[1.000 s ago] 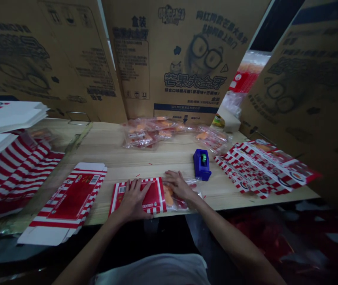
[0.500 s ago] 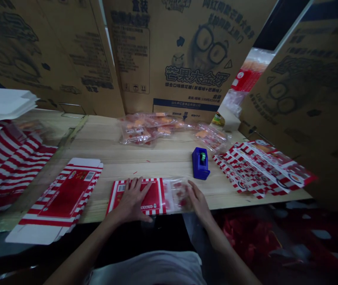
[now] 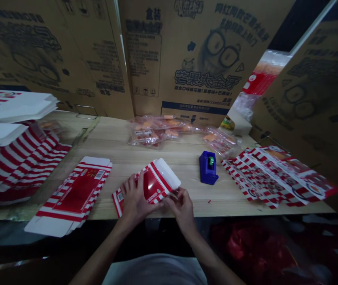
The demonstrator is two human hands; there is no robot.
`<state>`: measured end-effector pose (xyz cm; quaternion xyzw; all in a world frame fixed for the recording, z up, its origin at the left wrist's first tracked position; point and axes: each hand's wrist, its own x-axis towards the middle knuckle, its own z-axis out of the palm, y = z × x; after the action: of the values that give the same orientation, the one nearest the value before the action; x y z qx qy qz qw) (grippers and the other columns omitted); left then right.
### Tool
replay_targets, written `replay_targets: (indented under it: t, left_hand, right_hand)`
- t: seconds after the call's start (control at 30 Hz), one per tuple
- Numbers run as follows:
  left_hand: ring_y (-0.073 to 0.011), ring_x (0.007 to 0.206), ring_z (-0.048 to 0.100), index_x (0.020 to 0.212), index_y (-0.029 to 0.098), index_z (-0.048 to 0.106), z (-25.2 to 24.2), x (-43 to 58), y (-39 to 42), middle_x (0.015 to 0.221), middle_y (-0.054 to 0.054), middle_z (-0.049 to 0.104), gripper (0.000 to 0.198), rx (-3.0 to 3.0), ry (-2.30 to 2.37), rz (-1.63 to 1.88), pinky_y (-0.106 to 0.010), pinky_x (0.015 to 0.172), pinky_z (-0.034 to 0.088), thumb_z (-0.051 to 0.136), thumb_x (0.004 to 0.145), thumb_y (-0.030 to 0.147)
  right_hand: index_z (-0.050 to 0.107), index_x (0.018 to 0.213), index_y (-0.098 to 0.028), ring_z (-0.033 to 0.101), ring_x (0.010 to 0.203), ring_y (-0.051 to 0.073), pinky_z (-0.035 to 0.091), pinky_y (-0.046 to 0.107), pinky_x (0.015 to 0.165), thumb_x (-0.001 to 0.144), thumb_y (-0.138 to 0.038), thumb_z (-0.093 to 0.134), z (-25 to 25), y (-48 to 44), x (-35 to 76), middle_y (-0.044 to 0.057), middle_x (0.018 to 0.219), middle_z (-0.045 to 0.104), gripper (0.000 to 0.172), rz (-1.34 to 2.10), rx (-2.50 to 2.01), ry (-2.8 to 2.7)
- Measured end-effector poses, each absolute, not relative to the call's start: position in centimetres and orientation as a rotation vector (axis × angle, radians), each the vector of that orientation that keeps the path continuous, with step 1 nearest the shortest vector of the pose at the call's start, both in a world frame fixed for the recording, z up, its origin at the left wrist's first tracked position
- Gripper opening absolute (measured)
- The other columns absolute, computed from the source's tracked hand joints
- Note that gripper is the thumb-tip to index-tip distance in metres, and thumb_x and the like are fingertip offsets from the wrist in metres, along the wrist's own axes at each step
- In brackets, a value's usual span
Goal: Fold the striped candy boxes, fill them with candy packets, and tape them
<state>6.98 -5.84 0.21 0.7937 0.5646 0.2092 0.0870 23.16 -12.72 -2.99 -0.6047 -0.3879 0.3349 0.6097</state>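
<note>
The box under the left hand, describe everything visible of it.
The box looks like glossy card: red panel, red-and-white striped border, barcode at the left end, white flap jutting at the right. It slants at the front of the table, left hand across its top, right hand at the flap end.

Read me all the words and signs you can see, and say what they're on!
"芒果大金牙": big letters on the middle cardboard.
"盒装": top left of that cardboard.
Down arrow: bottom of that cardboard.
Too blurred or small: that cardboard's other print, and the print on the left cardboard, right cardboard, middle striped box, left striped box, striped packages and clear packets.
</note>
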Motion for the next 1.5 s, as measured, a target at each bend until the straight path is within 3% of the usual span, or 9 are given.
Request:
replay_targets:
  t: [0.13,0.27,0.4,0.63,0.8,0.93,1.07,1.23,1.5]
  left_hand:
    - [-0.0377,0.116,0.046,0.146,0.017,0.022,-0.1,6.5,-7.3,0.126,-0.017,0.046,0.111,2.190,1.527,0.730,-0.056,0.099,0.036,0.076,0.057,0.055]
    - [-0.0255,0.102,0.060,0.145,0.022,0.025,-1.1,4.8,-7.5,0.128,-0.012,0.053,0.075,1.870,1.332,0.804,-0.042,0.087,0.051,0.058,0.081,0.040]
    - [-0.0202,0.097,0.065,0.149,0.022,0.017,-2.0,4.1,-8.4,0.128,-0.009,0.058,0.073,1.553,1.046,0.746,-0.035,0.084,0.055,0.051,0.086,0.037]
    - [-0.0228,0.099,0.064,0.138,0.021,0.032,-2.7,3.1,-10.6,0.117,-0.011,0.062,0.066,1.288,0.796,0.674,-0.037,0.086,0.052,0.062,0.082,0.037]
    - [-0.0139,0.073,0.054,0.088,0.019,0.055,-2.6,3.0,-9.2,0.081,0.000,0.057,0.018,1.624,0.980,0.781,-0.026,0.069,0.045,0.064,0.081,0.033]
    - [-0.0115,0.068,0.047,0.066,0.017,0.049,-2.5,3.9,-8.5,0.072,0.002,0.050,0.022,1.533,1.026,1.000,-0.023,0.064,0.039,0.061,0.082,0.028]
    - [-0.0085,0.058,0.045,0.071,0.019,0.046,-2.7,4.6,-8.7,0.065,0.006,0.048,0.024,1.086,1.037,1.092,-0.019,0.055,0.035,0.070,0.071,0.024]
    - [-0.0122,0.072,0.056,0.099,0.022,0.055,-2.4,4.0,-8.4,0.080,0.003,0.056,0.031,1.086,0.972,0.989,-0.022,0.066,0.044,0.069,0.072,0.024]
    - [-0.0161,0.083,0.057,0.076,0.016,0.066,-1.5,2.3,-8.4,0.086,-0.005,0.059,0.021,1.647,0.935,0.850,-0.027,0.074,0.043,0.054,0.087,0.030]
  right_hand:
    - [0.039,0.079,-0.025,0.059,0.066,0.016,0.050,0.028,0.061,0.074,-0.039,0.070,-3.1,-11.9,22.8,-0.002,0.075,0.060,0.035,0.841,-1.337,-0.723]
    - [0.045,0.105,-0.026,0.067,0.083,0.020,0.054,0.033,0.073,0.076,-0.037,0.068,-2.7,-11.7,24.4,0.003,0.098,0.069,0.038,1.001,-1.244,-0.740]
    - [0.051,0.126,-0.024,0.065,0.101,0.024,0.053,0.038,0.087,0.079,-0.040,0.066,-2.7,-12.6,25.7,0.008,0.117,0.067,0.051,1.048,-1.310,-0.862]
    - [0.067,0.103,-0.021,0.064,0.093,0.022,0.050,0.031,0.082,0.085,-0.041,0.059,-3.8,-15.4,25.7,0.006,0.103,0.070,0.028,1.006,-1.480,-1.102]
    - [0.064,0.078,-0.019,0.059,0.081,0.017,0.045,0.027,0.075,0.087,-0.032,0.057,-3.3,-15.1,24.8,0.002,0.082,0.063,0.017,0.874,-1.383,-1.241]
    - [0.057,0.081,-0.021,0.054,0.066,0.013,0.043,0.024,0.063,0.084,-0.030,0.061,-2.9,-14.3,23.9,-0.002,0.073,0.056,0.010,0.891,-1.366,-1.121]
    - [0.053,0.106,-0.024,0.055,0.064,0.013,0.044,0.023,0.060,0.080,-0.030,0.065,-2.7,-13.8,23.7,-0.004,0.073,0.056,0.030,1.017,-1.322,-0.991]
    - [0.063,0.081,-0.019,0.059,0.074,0.016,0.046,0.026,0.068,0.080,-0.033,0.066,-2.6,-13.5,24.7,0.002,0.082,0.065,0.014,1.217,-1.303,-1.084]
    - [0.064,0.072,-0.018,0.061,0.086,0.018,0.047,0.027,0.076,0.084,-0.041,0.061,-2.1,-13.6,25.6,0.006,0.092,0.066,0.026,1.193,-1.319,-1.240]
